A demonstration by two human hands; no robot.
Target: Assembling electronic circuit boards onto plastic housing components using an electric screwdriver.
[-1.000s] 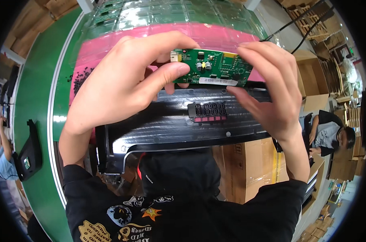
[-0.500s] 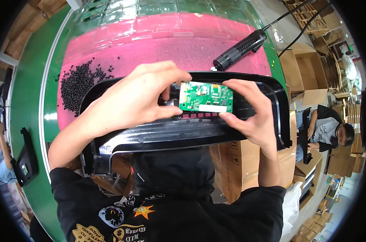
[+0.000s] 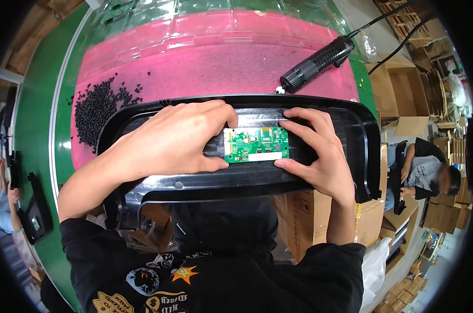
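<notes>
A green circuit board (image 3: 256, 145) with a white label strip lies face up, low in the middle of a long black plastic housing (image 3: 215, 183). The housing's raised walls surround it. My left hand (image 3: 179, 136) is curled at the board's left end, with the thumb on the lower corner and the forefinger by the upper one. At the right end, my right hand (image 3: 317, 151) has its thumb at the lower corner and fingers bent near the upper edge. Both hands grip the board from its ends. Whatever is beneath the board is hidden.
Beyond the housing, a black electric screwdriver (image 3: 317, 65) with a cable lies on the pink mat (image 3: 210, 73). A heap of small black screws (image 3: 93, 112) is at left. Clear plastic trays (image 3: 236, 21) stand at the back, cardboard boxes (image 3: 403, 94) and a seated person (image 3: 424, 169) at right.
The board has gone down into the housing and slightly left, covering the slots that showed beneath it. Both hands moved with it, and my right fingers have spread a little.
</notes>
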